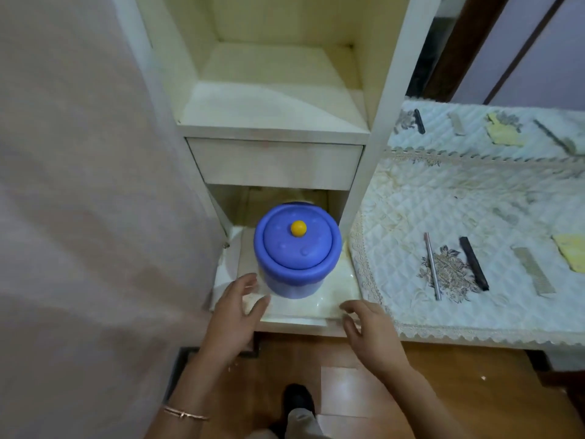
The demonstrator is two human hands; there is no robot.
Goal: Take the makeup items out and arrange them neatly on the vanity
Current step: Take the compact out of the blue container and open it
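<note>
A blue round container (pixel 296 274) with a lid and a yellow knob (pixel 298 228) stands on the low shelf of the vanity (pixel 316 307). My left hand (pixel 235 315) hovers just left of its base, fingers relaxed and spread. My right hand (pixel 370 331) hovers at the shelf's front right corner, fingers loosely curved, holding nothing. On the quilted vanity cloth (pixel 443 198) to the right lie a thin silver-pink pencil (pixel 432 266), a black stick (pixel 474 263), a small comb (pixel 533 270) and a yellow item (pixel 573 253).
A shut drawer (pixel 275 163) and an open cubby (pixel 275 99) sit above the container. A pale curtain (pixel 79 185) hangs at the left. A mirror (pixel 493 125) behind the cloth reflects the laid-out items. Wooden floor and my shoe (pixel 297 400) lie below.
</note>
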